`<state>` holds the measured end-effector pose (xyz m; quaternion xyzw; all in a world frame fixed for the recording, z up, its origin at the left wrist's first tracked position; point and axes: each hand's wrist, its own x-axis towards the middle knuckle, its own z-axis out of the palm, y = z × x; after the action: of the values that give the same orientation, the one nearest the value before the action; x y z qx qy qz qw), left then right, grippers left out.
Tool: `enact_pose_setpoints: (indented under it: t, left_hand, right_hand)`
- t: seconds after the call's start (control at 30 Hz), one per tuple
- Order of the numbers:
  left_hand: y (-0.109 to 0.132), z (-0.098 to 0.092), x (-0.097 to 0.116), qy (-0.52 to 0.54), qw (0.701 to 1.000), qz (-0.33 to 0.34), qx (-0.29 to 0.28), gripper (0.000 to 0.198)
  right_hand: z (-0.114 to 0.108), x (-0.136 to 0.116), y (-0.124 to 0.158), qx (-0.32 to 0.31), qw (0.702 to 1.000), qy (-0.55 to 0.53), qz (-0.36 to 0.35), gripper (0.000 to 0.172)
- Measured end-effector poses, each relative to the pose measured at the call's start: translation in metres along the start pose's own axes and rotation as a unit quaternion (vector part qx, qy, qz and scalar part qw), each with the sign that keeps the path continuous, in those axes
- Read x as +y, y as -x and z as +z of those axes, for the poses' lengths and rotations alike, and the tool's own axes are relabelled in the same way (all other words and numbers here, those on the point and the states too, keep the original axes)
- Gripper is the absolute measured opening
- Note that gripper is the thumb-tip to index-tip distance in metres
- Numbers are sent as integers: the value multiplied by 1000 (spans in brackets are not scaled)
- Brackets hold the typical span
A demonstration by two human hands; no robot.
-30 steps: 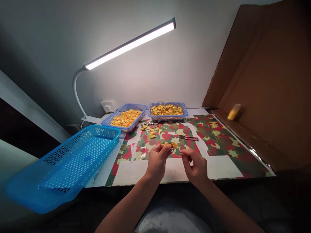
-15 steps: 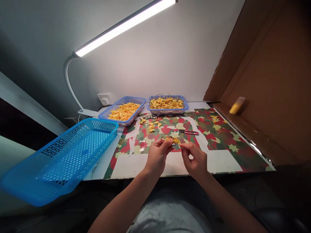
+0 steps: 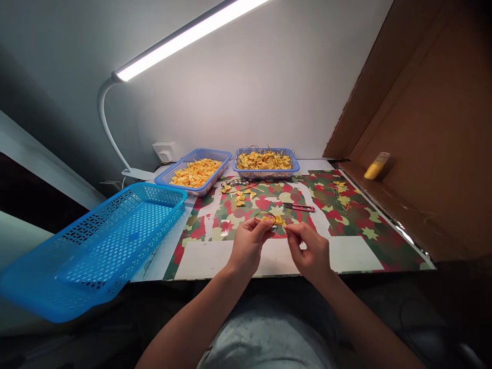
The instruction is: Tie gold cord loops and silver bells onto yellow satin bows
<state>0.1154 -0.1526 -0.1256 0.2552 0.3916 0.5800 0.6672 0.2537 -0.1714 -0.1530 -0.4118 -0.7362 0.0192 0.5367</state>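
My left hand (image 3: 248, 246) pinches a yellow bow (image 3: 278, 220) with a looped gold cord (image 3: 262, 215) and a silver bell (image 3: 274, 228) at the fingertips. Just right of the bow, my right hand (image 3: 309, 250) is closed in a pinch near its edge; what lies between those fingertips is too small to make out. Both hands are over the front part of the patterned table cover (image 3: 265, 197). Beyond them lie several loose yellow bows (image 3: 240, 198), a row of silver bells (image 3: 237, 182) and pink-handled snips (image 3: 299, 207).
Two blue-violet baskets stand at the back, one of yellow bows (image 3: 198, 173), one of gold-corded pieces (image 3: 264, 160). A large blue basket (image 3: 134, 236) is at left, under a lamp (image 3: 111, 123). A yellow-filled bottle (image 3: 376, 166) stands right, by a cardboard panel (image 3: 430, 128).
The view has shifted slightly. Both hands keep nearly the same pose around the bow, bell and cord.
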Motion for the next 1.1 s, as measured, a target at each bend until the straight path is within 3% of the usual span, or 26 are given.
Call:
enact_pose_setpoints:
  t: [1.1]
  left_hand:
    - [2,-4,-11,22,1000,-2,19,19]
  right_hand:
    - [-7,0,-12,-41,997,12,-60,16]
